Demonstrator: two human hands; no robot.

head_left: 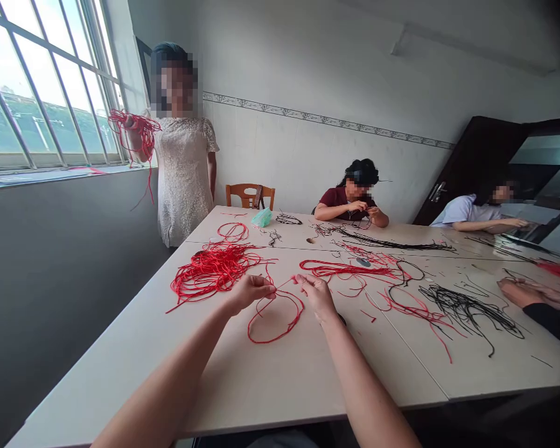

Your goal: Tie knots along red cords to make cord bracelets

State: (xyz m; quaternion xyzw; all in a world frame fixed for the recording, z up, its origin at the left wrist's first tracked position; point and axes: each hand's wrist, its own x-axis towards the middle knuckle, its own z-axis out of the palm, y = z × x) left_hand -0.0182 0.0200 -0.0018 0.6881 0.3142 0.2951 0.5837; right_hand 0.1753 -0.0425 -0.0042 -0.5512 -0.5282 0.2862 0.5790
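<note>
My left hand [256,291] pinches a red cord [275,341] between thumb and fingers. A short stretch of the cord runs taut across to my right hand [313,291], whose fingertips are closed on it. Below both hands, the cord hangs in a round loop onto the white table. Left of my left hand lies a tangled heap of red cords [210,274]. Beyond my right hand a long folded bundle of red cord [340,267] stretches rightward.
Black cords [471,311] lie in a pile at right, near another person's hands [518,291]. A green plastic bag [262,217] sits farther back. Two people sit across the table [270,392]. A standing person by the window holds red cords [140,130].
</note>
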